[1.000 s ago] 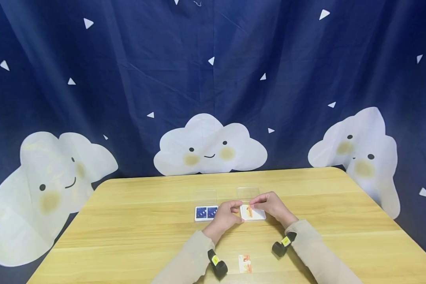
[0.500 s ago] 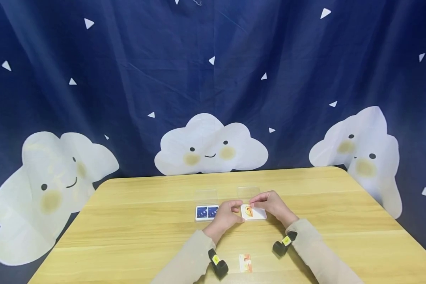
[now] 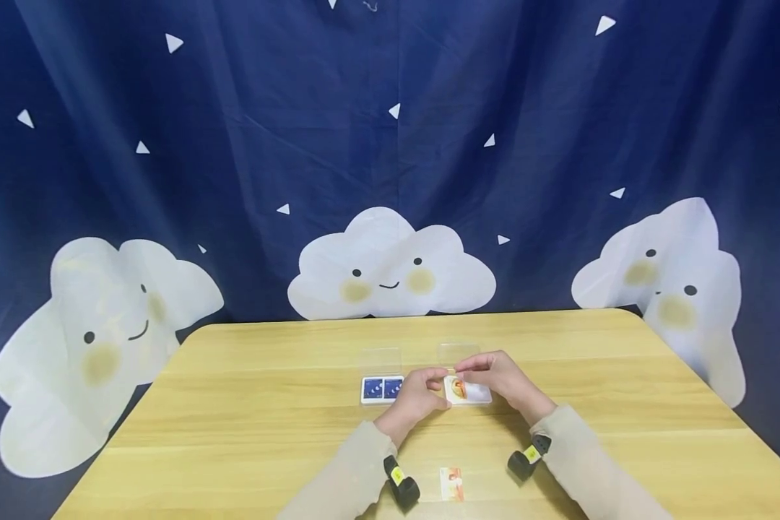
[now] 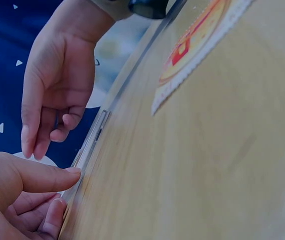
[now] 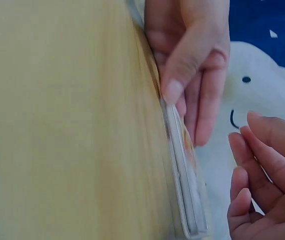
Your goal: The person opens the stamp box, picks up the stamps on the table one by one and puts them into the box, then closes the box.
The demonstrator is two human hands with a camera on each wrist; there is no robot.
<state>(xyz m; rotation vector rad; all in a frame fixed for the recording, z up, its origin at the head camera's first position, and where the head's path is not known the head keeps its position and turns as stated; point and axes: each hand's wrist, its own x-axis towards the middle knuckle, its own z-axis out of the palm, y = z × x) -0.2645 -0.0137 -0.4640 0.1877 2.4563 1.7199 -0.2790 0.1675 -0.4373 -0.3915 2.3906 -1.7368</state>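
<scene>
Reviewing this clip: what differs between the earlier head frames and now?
Little. The right hand has drawn its fingers in slightly over the top card of the card case, which the left hand steadies at its left edge. The blue card box, the loose card near the table edge and the case itself stayed put.
</scene>
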